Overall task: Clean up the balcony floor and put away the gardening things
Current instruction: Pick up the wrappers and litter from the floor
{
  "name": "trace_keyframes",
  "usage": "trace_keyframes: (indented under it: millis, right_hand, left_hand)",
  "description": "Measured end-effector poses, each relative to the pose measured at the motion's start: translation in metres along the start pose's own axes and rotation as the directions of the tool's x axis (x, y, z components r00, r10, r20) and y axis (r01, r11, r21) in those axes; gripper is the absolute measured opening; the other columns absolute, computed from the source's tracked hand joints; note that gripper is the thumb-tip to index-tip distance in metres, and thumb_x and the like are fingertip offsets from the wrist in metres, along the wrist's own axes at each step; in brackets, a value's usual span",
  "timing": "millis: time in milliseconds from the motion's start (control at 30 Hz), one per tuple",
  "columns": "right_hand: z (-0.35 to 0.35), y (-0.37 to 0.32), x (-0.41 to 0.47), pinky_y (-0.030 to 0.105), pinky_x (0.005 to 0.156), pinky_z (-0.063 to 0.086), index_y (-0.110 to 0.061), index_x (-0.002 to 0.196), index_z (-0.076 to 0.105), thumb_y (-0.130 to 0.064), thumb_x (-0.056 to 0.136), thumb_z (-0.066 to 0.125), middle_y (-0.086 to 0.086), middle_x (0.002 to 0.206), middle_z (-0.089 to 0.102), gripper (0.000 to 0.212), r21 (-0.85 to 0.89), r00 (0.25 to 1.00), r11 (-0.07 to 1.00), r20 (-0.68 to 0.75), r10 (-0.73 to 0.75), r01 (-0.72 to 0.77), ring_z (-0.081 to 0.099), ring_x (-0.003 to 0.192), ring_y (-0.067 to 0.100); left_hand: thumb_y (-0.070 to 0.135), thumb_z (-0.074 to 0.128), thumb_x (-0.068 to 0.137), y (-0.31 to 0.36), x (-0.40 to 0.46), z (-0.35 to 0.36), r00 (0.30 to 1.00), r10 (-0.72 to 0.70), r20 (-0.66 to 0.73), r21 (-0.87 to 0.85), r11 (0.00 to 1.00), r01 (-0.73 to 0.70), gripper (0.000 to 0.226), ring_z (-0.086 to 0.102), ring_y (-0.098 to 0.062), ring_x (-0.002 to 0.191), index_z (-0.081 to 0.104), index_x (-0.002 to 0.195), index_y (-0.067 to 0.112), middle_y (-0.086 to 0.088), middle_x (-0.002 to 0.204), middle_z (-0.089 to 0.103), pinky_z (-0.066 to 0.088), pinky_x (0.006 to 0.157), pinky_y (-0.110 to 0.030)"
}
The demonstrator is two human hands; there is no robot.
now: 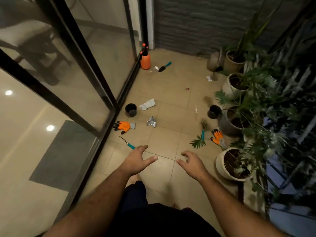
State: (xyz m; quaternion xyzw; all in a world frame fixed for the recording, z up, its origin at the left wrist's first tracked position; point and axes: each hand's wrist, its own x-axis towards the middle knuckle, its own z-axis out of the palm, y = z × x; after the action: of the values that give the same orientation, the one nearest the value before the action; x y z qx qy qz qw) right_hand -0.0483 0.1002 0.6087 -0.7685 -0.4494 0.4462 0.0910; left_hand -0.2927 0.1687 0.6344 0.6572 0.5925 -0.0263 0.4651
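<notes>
We face the tiled balcony floor [171, 103] strewn with gear. Our left hand [136, 161] and right hand [193, 164] hover spread and empty. The teal-handled weeder [127, 143] lies just ahead-left of the left grip, its long axis running away leftward; that hand is nearer.
</notes>
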Motion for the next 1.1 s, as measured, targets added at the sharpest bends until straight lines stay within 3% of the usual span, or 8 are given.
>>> trace_keyframes:
  millis: [133,367,567,767,967,1100]
  right_hand:
    - [0.008,-0.068,0.05,0.03,0.092,0.047,-0.019,0.125,0.06,-0.044,0.088,0.067,0.01,0.128,0.057,0.045,-0.043,0.999,0.999,0.035,-0.025,0.026,0.06,0.104,0.022]
    - [0.013,-0.16,0.117,0.026,0.085,0.043,-0.018,0.126,0.061,-0.041,0.089,0.066,0.009,0.13,0.058,0.044,0.046,0.999,0.998,0.001,-0.047,0.047,0.061,0.105,0.02]
    - [-0.003,-0.176,0.168,0.03,0.091,0.048,-0.021,0.124,0.061,-0.042,0.088,0.067,0.006,0.131,0.058,0.042,0.085,0.999,0.996,0.022,-0.026,0.024,0.063,0.103,0.018]
    - [-0.054,-0.17,0.244,0.027,0.085,0.046,-0.02,0.123,0.062,-0.038,0.089,0.067,0.005,0.131,0.059,0.039,0.1,0.997,0.995,0.066,-0.028,0.022,0.062,0.108,0.019]
    - [-0.087,-0.176,0.336,0.022,0.08,0.038,-0.015,0.116,0.066,-0.031,0.09,0.068,0.005,0.117,0.065,0.031,0.053,0.994,0.998,0.105,-0.041,0.036,0.061,0.104,0.019]
    - [-0.082,-0.187,0.391,0.024,0.079,0.041,-0.016,0.11,0.066,-0.029,0.089,0.068,0.003,0.11,0.066,0.025,0.063,0.99,0.998,0.137,-0.025,0.017,0.062,0.099,0.02]
  left_hand:
    - [0.064,0.061,0.085,-0.02,0.029,-0.058,0.999,-0.023,-0.032,-0.027,0.999,0.022,0.083,0.036,-0.019,0.141,0.035,0.152,0.022,-0.003,0.156,0.036,0.033,0.111,-0.034]
    - [0.067,0.06,0.084,-0.035,0.102,-0.129,0.998,-0.052,-0.043,-0.02,0.998,0.052,0.082,0.041,-0.022,0.138,0.04,0.149,0.021,-0.005,0.153,0.041,0.036,0.11,-0.038]
    - [0.069,0.059,0.083,-0.014,0.165,-0.139,0.997,-0.081,-0.004,-0.058,0.995,0.081,0.081,0.045,-0.023,0.134,0.039,0.149,0.026,-0.003,0.153,0.041,0.042,0.107,-0.04]
    - [0.063,0.059,0.087,0.017,0.238,-0.143,0.985,-0.175,-0.015,-0.089,0.981,0.173,0.074,0.047,-0.023,0.132,0.042,0.147,0.023,-0.005,0.151,0.044,0.045,0.104,-0.041]
    - [0.05,0.063,0.091,0.038,0.304,-0.139,0.955,-0.287,-0.07,-0.214,0.94,0.266,0.062,0.05,-0.023,0.129,0.047,0.143,0.021,-0.007,0.145,0.049,0.044,0.103,-0.038]
    - [0.045,0.062,0.093,0.042,0.345,-0.138,0.947,-0.315,-0.068,-0.276,0.918,0.286,0.054,0.052,-0.018,0.125,0.049,0.141,0.023,-0.004,0.143,0.05,0.046,0.097,-0.034]
